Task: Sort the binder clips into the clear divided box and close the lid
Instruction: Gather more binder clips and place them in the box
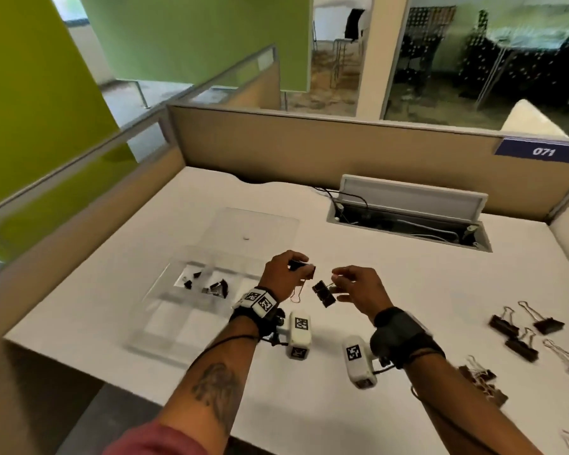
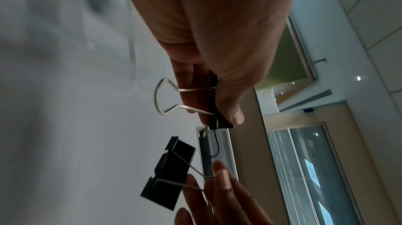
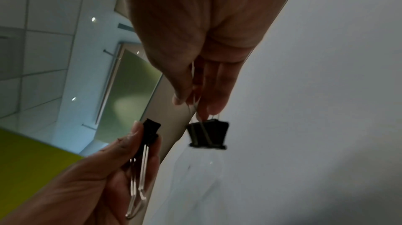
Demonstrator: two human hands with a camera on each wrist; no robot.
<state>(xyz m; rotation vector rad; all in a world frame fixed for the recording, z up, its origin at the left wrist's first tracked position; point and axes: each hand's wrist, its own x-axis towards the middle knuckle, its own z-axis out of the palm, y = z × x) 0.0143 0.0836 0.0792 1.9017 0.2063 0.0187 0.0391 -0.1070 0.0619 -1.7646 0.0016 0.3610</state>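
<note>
The clear divided box (image 1: 165,310) lies open on the white desk at the left, its lid (image 1: 257,228) folded back. Small black clips (image 1: 211,286) sit in its far compartments. Just right of the box, above the desk, my left hand (image 1: 284,274) pinches the black body of a binder clip (image 1: 304,268) (image 2: 219,122) (image 3: 150,132), its wire handles hanging down. My right hand (image 1: 355,285) holds a second black binder clip (image 1: 323,293) (image 2: 168,173) (image 3: 207,135) by its wire handles, so the clip dangles between the two hands.
Several large black binder clips (image 1: 519,330) lie scattered at the desk's right side, some near the front edge. An open cable hatch (image 1: 408,215) is sunk in the desk behind the hands. Beige partition walls (image 1: 309,142) enclose the desk at the back and left.
</note>
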